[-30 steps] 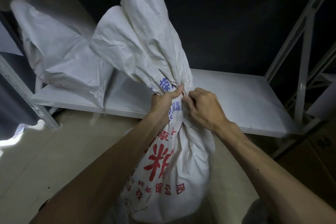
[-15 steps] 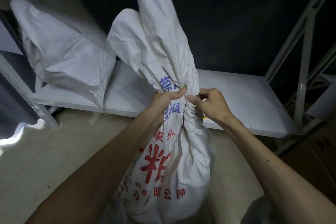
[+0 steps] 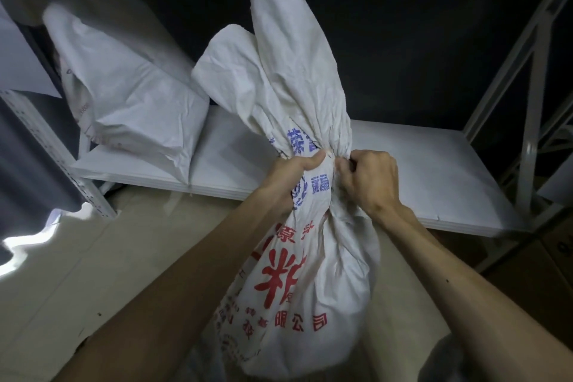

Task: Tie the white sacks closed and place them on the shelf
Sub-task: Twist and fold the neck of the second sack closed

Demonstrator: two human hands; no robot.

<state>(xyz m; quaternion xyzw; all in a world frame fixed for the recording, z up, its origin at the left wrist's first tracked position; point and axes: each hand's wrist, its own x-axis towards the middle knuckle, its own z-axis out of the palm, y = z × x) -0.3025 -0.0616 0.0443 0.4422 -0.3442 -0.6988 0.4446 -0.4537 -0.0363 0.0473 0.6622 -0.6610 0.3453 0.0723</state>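
A white sack (image 3: pixel 313 282) with red and blue print stands on the floor in front of me, its neck bunched tight and its loose top flaring upward. My left hand (image 3: pixel 285 183) grips the gathered neck from the left, thumb across the fabric. My right hand (image 3: pixel 367 180) grips the same neck from the right, fingers curled into the folds. Whether a cord runs round the neck cannot be made out. A second white sack (image 3: pixel 130 93) leans on the left end of the white shelf board (image 3: pixel 418 170).
Grey metal uprights (image 3: pixel 530 121) frame the shelf on the right, and a perforated post (image 3: pixel 59 158) on the left. Behind the shelf is a dark wall. Pale floor (image 3: pixel 93 273) lies at lower left; cardboard boxes (image 3: pixel 527 260) sit at lower right.
The sack's flared top has shifted to the right and stands more upright. My right hand has closed tighter onto the neck beside my left hand.
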